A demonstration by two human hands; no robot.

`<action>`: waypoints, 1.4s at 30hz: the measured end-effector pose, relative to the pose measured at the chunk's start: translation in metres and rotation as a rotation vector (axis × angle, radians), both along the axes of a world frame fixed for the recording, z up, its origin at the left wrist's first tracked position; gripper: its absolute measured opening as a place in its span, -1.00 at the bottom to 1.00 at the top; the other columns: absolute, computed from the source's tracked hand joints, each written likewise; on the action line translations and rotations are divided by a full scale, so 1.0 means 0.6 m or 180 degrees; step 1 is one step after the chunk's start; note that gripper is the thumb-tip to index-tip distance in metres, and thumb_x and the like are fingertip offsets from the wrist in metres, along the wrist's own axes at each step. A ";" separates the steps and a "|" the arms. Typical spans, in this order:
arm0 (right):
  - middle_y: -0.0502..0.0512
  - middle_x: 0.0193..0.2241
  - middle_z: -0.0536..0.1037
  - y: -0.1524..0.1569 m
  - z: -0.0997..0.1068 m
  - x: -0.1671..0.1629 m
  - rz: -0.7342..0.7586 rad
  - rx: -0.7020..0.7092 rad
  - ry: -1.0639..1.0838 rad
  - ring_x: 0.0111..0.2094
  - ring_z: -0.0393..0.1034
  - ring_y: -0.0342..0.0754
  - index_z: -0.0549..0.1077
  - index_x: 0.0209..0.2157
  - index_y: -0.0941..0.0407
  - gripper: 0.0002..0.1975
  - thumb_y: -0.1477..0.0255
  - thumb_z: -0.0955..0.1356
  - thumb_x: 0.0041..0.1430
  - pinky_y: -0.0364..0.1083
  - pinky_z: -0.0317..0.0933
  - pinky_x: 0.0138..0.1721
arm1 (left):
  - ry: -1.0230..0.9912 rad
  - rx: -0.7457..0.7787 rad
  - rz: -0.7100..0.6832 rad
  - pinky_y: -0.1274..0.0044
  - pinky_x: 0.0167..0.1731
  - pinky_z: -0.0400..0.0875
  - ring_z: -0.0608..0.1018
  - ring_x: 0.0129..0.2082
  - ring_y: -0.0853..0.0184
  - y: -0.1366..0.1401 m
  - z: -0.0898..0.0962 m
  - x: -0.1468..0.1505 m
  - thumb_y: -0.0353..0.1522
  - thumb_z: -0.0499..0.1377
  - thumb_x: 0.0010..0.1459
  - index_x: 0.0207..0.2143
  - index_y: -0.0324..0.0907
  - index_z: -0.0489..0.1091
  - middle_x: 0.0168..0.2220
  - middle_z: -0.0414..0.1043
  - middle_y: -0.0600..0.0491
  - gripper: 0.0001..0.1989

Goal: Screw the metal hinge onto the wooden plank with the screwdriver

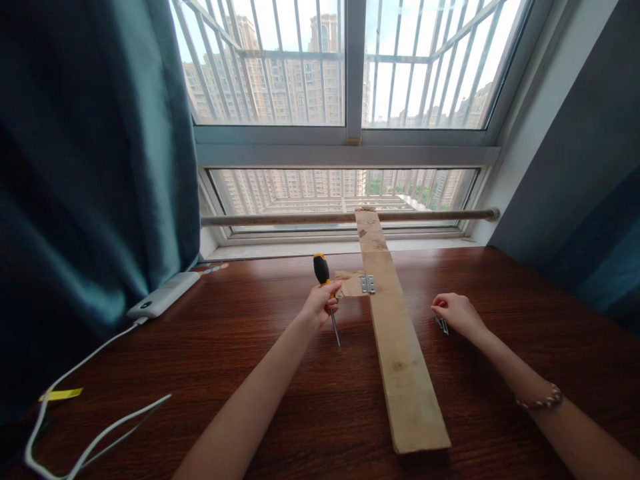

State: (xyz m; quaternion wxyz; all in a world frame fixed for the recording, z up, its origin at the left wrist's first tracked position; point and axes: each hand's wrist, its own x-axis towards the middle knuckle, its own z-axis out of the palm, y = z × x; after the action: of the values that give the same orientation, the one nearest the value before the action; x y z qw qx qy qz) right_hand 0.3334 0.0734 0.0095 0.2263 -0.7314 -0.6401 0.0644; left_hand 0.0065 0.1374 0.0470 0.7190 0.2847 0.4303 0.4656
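Observation:
My left hand [321, 303] is closed around a screwdriver [321, 269] with a black and yellow handle, its thin shaft pointing down toward the table. Just right of it lies a long wooden board [400, 353], reaching from near me to the window rail. A metal hinge [368, 285] sits at the board's left edge, spanning onto a short piece of wood [349, 284]. On the board's other side, my right hand [456, 311] has its fingertips pinched together at a small group of screws [441, 324]. Whether a screw is between those fingers I cannot make out.
A dark red-brown wooden table [240, 353] spreads beneath everything. At the left are a white power strip or power bank [163, 297], a white cable [107, 437] and a yellow strip [63, 395]. A dark blue curtain [100, 167] hangs there. A horizontal rail [285, 219] crosses before the barred window.

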 end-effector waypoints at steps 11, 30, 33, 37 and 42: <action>0.13 -0.43 0.58 0.044 0.101 -0.177 0.0823 0.1282 0.2450 -0.42 0.49 0.00 0.52 -0.34 0.17 -0.73 0.31 0.39 -0.09 -0.05 0.38 -0.33 | 0.0030 0.0039 0.0032 0.74 -0.80 -0.21 0.01 -0.85 0.68 0.000 -0.004 0.001 -0.49 0.17 -0.01 -0.55 -0.24 0.18 -0.75 0.05 0.28 -0.83; 0.09 -0.37 0.56 0.083 0.073 -0.246 0.1199 0.1687 0.1194 -0.38 0.45 -0.07 0.51 -0.34 0.13 -0.84 0.49 0.28 0.08 -0.13 0.34 -0.33 | -0.0053 0.0076 -0.0037 0.74 -0.80 -0.21 0.02 -0.84 0.69 0.000 -0.009 -0.002 -0.50 0.18 -0.04 -0.55 -0.26 0.20 -0.71 0.10 0.25 -0.84; 0.08 -0.38 0.56 0.069 0.074 -0.250 0.1227 0.1627 0.1179 -0.39 0.45 -0.08 0.50 -0.34 0.13 -0.85 0.48 0.29 0.08 -0.14 0.34 -0.34 | -0.0038 0.0082 -0.0031 0.74 -0.79 -0.21 0.00 -0.84 0.69 -0.002 -0.009 -0.003 -0.50 0.17 -0.03 -0.57 -0.25 0.18 -0.72 0.07 0.26 -0.82; 0.08 -0.38 0.55 0.057 0.075 -0.251 0.1156 0.1558 0.0655 -0.39 0.43 -0.05 0.49 -0.37 0.13 -0.85 0.50 0.27 0.09 -0.11 0.30 -0.32 | -0.0003 0.0077 -0.0040 0.74 -0.79 -0.22 0.00 -0.84 0.69 -0.002 -0.010 -0.002 -0.49 0.17 -0.03 -0.57 -0.26 0.20 -0.73 0.06 0.26 -0.83; 0.07 -0.40 0.55 0.060 0.076 -0.247 0.1126 0.1590 0.0699 -0.39 0.43 -0.07 0.49 -0.38 0.11 -0.87 0.50 0.28 0.09 -0.13 0.29 -0.32 | -0.0033 0.0083 -0.0017 0.74 -0.79 -0.23 0.01 -0.83 0.69 -0.001 -0.010 -0.002 -0.49 0.18 -0.04 -0.57 -0.26 0.20 -0.72 0.06 0.26 -0.83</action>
State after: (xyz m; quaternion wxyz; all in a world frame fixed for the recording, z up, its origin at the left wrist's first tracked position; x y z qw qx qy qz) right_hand 0.1854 0.1096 0.0554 0.4518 -0.5194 -0.7250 0.0222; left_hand 0.0052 0.1368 0.0412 0.7187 0.2928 0.4197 0.4707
